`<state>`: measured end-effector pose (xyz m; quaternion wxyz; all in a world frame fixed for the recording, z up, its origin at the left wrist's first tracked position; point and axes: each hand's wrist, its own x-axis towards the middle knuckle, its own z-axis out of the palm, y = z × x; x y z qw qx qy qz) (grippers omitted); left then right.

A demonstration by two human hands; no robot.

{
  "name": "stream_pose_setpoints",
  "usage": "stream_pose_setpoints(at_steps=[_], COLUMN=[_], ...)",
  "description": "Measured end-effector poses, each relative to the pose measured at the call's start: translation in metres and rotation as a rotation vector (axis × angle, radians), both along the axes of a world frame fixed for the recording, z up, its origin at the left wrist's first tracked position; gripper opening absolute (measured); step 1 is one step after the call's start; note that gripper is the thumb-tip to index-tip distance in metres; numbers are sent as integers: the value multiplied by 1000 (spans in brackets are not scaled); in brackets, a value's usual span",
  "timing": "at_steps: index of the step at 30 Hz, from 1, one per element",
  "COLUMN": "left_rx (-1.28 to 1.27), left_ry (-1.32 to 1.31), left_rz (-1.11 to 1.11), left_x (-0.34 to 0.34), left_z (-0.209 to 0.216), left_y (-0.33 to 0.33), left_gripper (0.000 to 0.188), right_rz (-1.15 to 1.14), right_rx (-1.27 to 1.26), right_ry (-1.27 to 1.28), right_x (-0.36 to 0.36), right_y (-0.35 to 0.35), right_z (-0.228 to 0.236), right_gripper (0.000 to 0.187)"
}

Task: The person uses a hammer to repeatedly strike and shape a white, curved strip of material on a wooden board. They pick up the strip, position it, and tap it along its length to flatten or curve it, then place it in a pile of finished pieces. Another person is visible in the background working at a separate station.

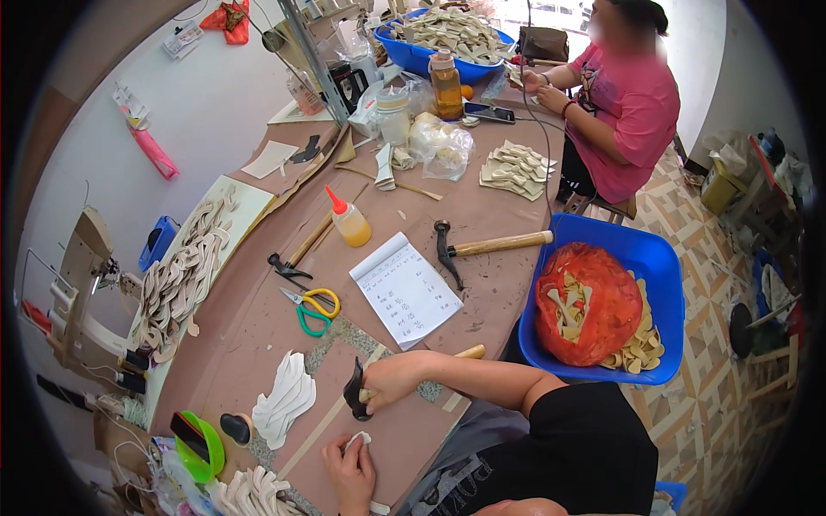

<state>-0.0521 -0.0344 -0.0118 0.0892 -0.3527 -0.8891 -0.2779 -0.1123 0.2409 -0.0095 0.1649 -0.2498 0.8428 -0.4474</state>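
My right hand (391,383) is closed round a hammer (355,394) just behind its dark head. The wooden handle's end shows beyond my forearm. Close below, my left hand (351,475) pinches a small white piece (359,440) against the brown work board (318,464); the fingers cover most of it. Left of the hammer lies a fanned stack of white curved pieces (287,401). More pale strips (255,494) lie at the near edge, beside my left hand.
Beyond the board are scissors (311,311), a notepad (406,291), a glue bottle (351,222) and two other hammers (499,244) (291,262). A blue tub (602,230) with a red mesh bag stands at right. Across the table a person (624,112) in pink handles pale pieces.
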Motion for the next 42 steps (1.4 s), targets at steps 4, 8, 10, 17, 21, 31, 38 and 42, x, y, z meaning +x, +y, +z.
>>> stream_pose_setpoints(at_steps=[4,8,10,17,21,31,38,42], left_rx=[-7,-11,-10,-10,-8,-2,-13,-29], left_ry=[-4,8,7,4,7,26,64,49], left_rz=[-9,-14,-22,-17,-27,-41,-76,-65], left_x=[-1,-2,-2,-2,0,1,1,1], left_z=[-1,-1,-2,-7,1,5,11,7], left_y=[-1,-1,-1,-4,0,1,5,3], left_gripper=[22,22,21,21,21,22,21,19], right_rz=[-11,2,4,-26,7,7,5,15], right_rx=[-14,-1,-6,0,32,44,-23,-57], right_ry=[-9,11,22,6,-118,-99,9,19], right_x=[0,-1,-2,0,-1,4,2,-2], right_y=[0,-1,-1,1,1,3,1,0], right_z=[-2,-1,-3,1,11,21,4,-8], right_gripper=[42,40,39,38,34,31,36,35])
